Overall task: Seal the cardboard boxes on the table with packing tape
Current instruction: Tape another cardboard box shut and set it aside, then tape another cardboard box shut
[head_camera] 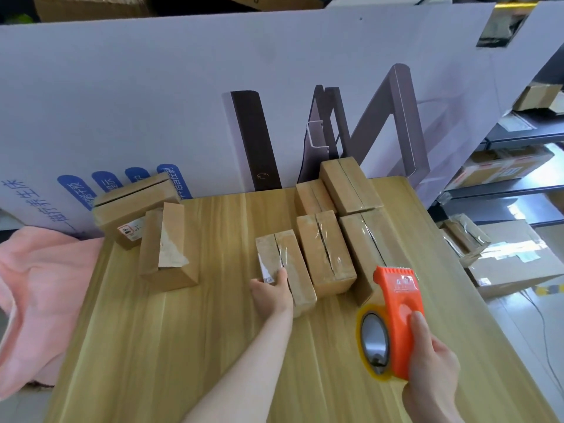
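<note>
Near the middle of the frame, on the pale wooden table (152, 346), the left hand (271, 293) is pressing against the near end of a small brown cardboard box (294, 264). Its fingers are lying fairly straight rather than wrapping round it, probably steadying it in line with its neighbours. Clear tape is glinting along its seam, and along the seams of the four other brown boxes (326, 254) sitting tight beside and behind it, toward the right centre.

At lower right, the right hand (433, 364) is clasping an orange plastic tape dispenser (396, 303) loaded with a roll of yellowish clear packing tape (360, 337). It is holding the dispenser raised with the toothed edge pointing toward the boxes, seemingly ready for another strip.

Toward the upper left, well apart from the group, two more are waiting: a gaping-flapped cardboard box (134, 203) and a torn-labelled cardboard box (169, 242). These are likely the ones left to seal.
</note>
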`<state>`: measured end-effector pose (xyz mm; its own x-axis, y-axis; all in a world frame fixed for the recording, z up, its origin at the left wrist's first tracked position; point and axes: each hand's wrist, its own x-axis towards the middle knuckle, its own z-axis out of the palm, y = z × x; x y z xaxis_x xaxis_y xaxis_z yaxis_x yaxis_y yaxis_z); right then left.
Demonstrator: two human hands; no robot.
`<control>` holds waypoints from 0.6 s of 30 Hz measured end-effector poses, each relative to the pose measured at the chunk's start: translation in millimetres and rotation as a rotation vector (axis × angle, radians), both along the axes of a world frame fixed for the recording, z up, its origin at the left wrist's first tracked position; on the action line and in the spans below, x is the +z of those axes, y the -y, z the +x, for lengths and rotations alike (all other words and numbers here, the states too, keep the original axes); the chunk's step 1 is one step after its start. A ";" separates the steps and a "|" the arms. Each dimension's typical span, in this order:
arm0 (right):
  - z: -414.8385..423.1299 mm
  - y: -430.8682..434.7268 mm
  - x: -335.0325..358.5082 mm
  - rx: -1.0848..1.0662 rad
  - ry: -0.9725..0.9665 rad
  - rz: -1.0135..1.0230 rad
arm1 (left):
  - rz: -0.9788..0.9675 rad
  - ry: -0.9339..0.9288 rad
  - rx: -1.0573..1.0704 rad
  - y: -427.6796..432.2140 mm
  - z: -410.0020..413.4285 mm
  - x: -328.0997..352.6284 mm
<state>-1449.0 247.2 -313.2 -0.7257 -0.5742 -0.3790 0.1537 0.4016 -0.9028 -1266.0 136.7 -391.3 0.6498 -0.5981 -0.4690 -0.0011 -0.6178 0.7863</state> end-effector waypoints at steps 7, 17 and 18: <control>-28.0 29.2 -11.7 0.063 0.009 0.017 | 0.044 0.093 -0.088 39.8 -9.2 0.4; -33.0 47.7 -23.3 0.127 0.060 0.008 | 0.091 0.130 -0.207 39.9 -6.1 -5.5; -31.8 47.5 -24.6 0.131 0.063 0.008 | 0.099 0.121 -0.218 39.5 -5.0 -4.1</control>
